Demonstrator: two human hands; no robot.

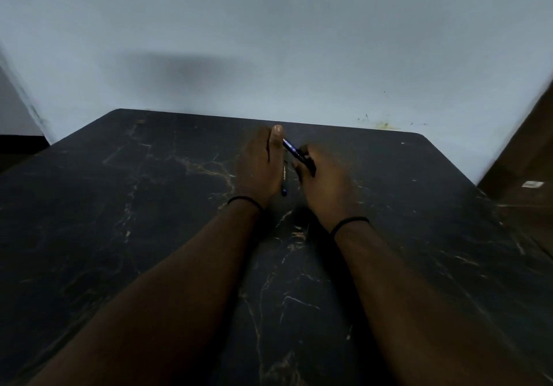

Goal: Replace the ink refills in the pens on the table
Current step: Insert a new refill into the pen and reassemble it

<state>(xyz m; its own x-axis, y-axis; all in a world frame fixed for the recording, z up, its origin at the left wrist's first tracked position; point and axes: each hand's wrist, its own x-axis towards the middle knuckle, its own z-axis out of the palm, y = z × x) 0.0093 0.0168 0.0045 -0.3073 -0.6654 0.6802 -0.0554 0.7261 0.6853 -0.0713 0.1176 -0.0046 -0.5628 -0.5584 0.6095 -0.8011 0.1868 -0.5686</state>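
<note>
A dark marble-patterned table [149,206] stands against a pale wall [269,41]. Both forearms reach out over it, each wrist wearing a thin black band. The right hand [324,180] curls its fingers round a dark pen [294,152], held above the tabletop. The left hand [260,167] meets the pen's far end, thumb straight up; its grip is hidden. Between the hands, a second pen [283,180] lies on the table.

A dark pen [294,151] with blue and white lettering on its barrel is held off the tabletop [119,206] near the far edge, slanting from upper left down to the right. Just below it a second dark pen [283,180] with a blue end lies on the tabletop, pointing toward the near edge.
</note>
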